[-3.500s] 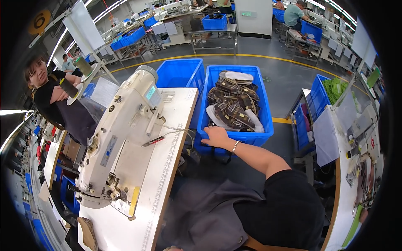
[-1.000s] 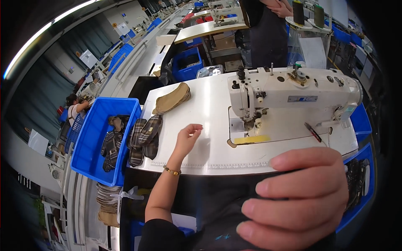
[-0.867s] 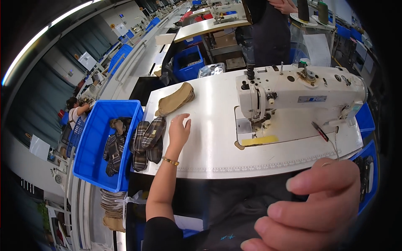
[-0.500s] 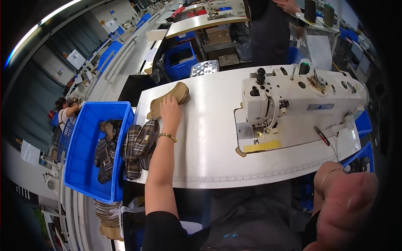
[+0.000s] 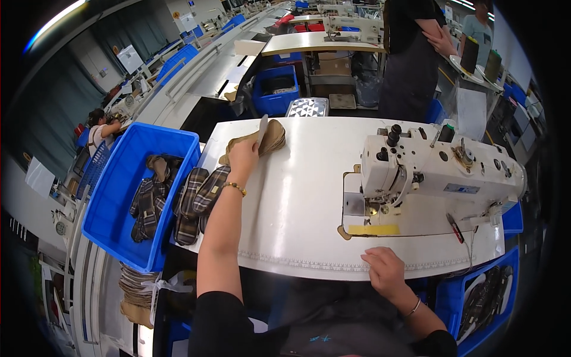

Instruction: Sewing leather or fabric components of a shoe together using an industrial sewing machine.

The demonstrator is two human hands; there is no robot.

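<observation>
My left hand point(image 5: 244, 156) pinches a thin pale piece point(image 5: 262, 128), raised on edge beside a stack of tan shaped pieces point(image 5: 273, 140) on the white sewing table point(image 5: 303, 178). Plaid fabric pieces point(image 5: 195, 199) lie just below that hand, along the table's left end. My right hand point(image 5: 385, 271) hovers at the front edge over the printed ruler, fingers loosely bent and apart, holding nothing visible. A white sewing machine point(image 5: 443, 169) stands to its upper right, with red-and-black thread snips point(image 5: 454, 229) lying beside the machine bed.
Blue bins with plaid pieces stand left point(image 5: 101, 220) and lower right point(image 5: 505, 309). More tan pieces are stacked point(image 5: 134, 306) below the left bin. A co-worker in a dark apron point(image 5: 407, 83) stands across the table near thread cones point(image 5: 470, 56); another person point(image 5: 101, 134) sits far left.
My view has turned from the aisle to the table. My left hand reached the tan stack and now lifts a pale piece. My right hand has dropped from near the camera to the table edge.
</observation>
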